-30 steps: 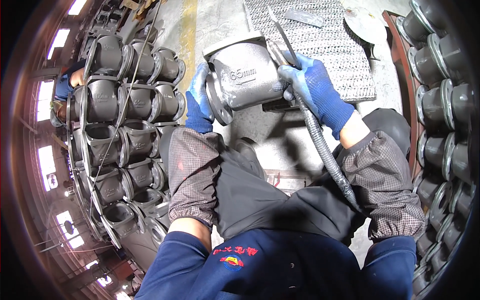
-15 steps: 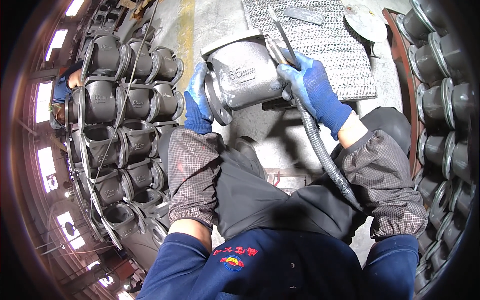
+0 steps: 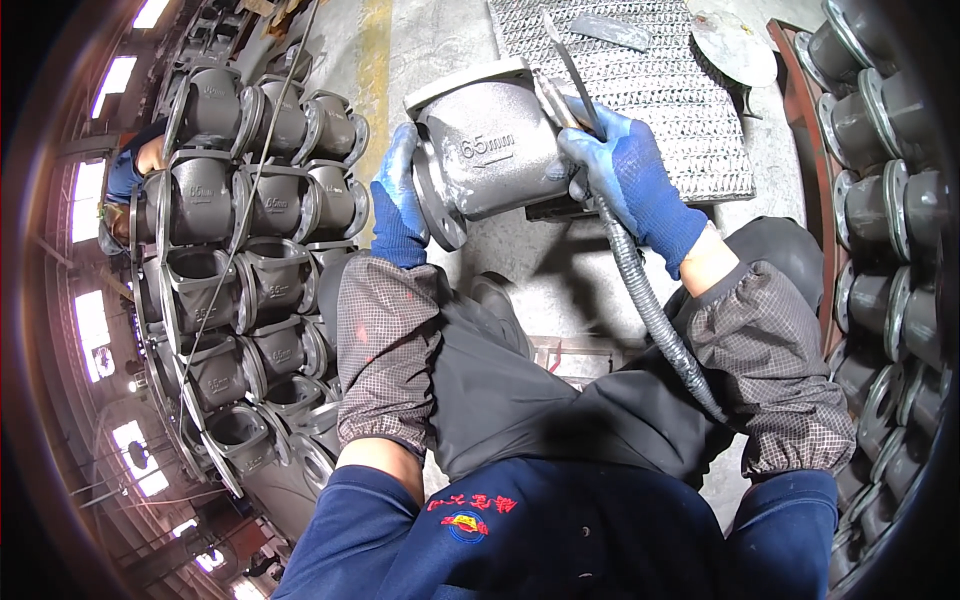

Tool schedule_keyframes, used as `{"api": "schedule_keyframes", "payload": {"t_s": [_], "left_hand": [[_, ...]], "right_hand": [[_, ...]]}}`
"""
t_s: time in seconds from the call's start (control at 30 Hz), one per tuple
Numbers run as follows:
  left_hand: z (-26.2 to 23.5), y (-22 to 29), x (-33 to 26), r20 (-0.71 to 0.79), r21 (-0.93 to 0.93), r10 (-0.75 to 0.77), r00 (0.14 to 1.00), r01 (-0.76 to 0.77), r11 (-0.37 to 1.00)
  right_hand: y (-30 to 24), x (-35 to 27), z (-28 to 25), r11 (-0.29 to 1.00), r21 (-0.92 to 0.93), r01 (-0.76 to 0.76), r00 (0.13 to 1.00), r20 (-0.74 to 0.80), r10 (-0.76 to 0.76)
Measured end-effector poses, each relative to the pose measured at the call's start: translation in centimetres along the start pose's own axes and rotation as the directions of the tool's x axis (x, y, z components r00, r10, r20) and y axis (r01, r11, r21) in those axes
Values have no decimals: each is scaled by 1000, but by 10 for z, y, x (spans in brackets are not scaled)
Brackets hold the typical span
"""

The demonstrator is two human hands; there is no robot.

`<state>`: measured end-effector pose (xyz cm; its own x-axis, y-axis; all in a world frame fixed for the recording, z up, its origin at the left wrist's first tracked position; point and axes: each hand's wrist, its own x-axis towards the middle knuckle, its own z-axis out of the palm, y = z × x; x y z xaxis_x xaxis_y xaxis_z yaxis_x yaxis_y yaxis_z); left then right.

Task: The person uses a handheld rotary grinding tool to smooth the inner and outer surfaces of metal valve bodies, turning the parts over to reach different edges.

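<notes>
Left fingers [image 3: 403, 145] grasp the flanged valve-body casting [image 3: 490, 165], seemingly steadying it between them and the right fingers [image 3: 585, 150], which grip a hose-fed tool [image 3: 552, 103].

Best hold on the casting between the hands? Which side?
Casting: I'd take the round flange's rim, from the left. It juts past the body, giving fingers a lip to hook behind. The right hand and hose crowd the opposite side.
</notes>
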<state>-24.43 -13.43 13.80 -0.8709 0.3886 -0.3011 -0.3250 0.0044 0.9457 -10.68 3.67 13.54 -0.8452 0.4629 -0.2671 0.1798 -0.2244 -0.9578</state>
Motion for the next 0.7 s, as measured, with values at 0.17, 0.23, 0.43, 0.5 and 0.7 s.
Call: {"api": "schedule_keyframes", "payload": {"t_s": [0.17,0.23,0.43,0.5,0.7], "left_hand": [[-4,-2,4,29,19,8,1000,-8,1000],[-8,-6,6,59,32,30,998,-32,999],[0,-3,2,20,42,52,998,-52,998],[1,-3,1,16,31,41,999,-41,999],[-42,-44,45,-18,166,207,978,-201,965]], "right_hand": [[6,2,0,999,-14,35,999,-5,-35],[5,1,-1,999,-20,26,1000,0,-26],[2,-3,-3,1000,-22,4,1000,19,-3],[2,-3,-2,1000,9,2,1000,-5,-2],[5,2,-2,999,36,-4,1000,21,4]]}}
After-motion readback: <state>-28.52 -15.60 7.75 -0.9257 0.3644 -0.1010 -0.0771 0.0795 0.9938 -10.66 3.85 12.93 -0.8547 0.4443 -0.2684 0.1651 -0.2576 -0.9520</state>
